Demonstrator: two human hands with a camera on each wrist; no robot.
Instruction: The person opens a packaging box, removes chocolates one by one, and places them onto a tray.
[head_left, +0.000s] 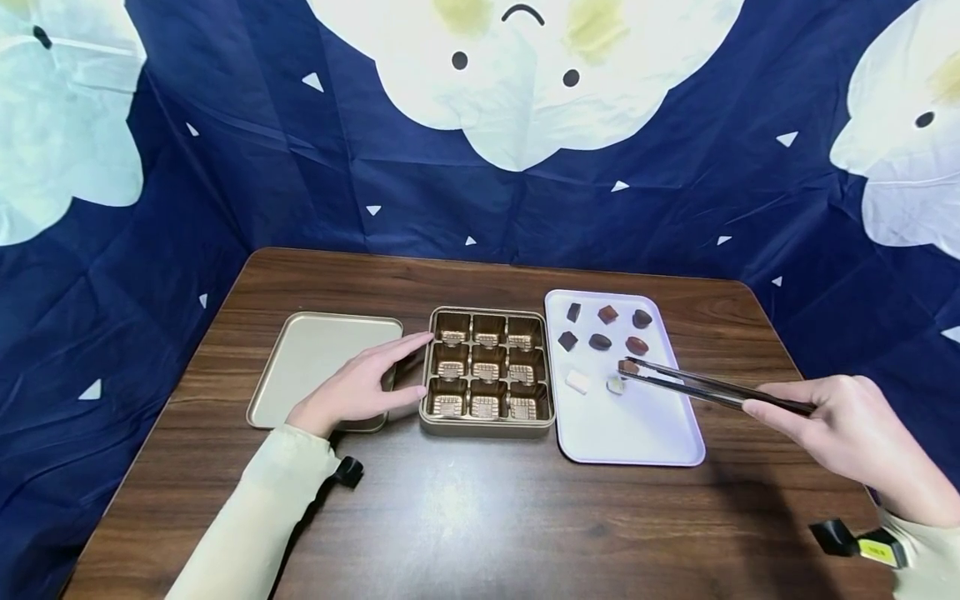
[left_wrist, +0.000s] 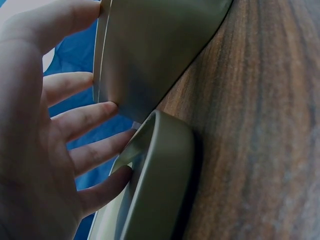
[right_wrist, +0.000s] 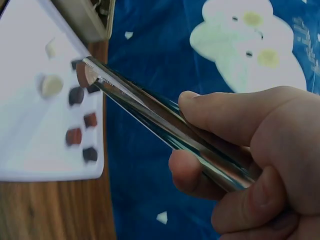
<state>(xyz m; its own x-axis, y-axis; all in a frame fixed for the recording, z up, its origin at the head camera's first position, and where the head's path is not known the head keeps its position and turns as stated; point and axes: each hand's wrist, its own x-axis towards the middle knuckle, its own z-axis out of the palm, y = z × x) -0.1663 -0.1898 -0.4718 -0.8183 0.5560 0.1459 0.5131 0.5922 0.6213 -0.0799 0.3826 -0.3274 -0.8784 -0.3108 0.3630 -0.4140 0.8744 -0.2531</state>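
Observation:
My right hand (head_left: 851,425) grips a pair of dark metal tongs (head_left: 720,392) between thumb and fingers. In the right wrist view, the serrated tips hold a brown chocolate (right_wrist: 86,75) over the white tray (head_left: 626,437). Straight fingers of my left hand (head_left: 356,387) touch the left side of a gold tin box (head_left: 487,431). Its brown insert has several square compartments with no chocolates in them. The left wrist view shows the thumb and some fingertips at the tin's wall (left_wrist: 150,55), with the other fingers near the lid's rim (left_wrist: 167,165).
The tray bears several dark and reddish-brown chocolates (head_left: 600,342), a white piece (head_left: 577,382) and a pale round one (head_left: 615,385). A gold lid (head_left: 322,358) lies left of the box, partly under my left hand. Blue cloth (head_left: 420,212) hangs behind the wooden table (head_left: 465,517).

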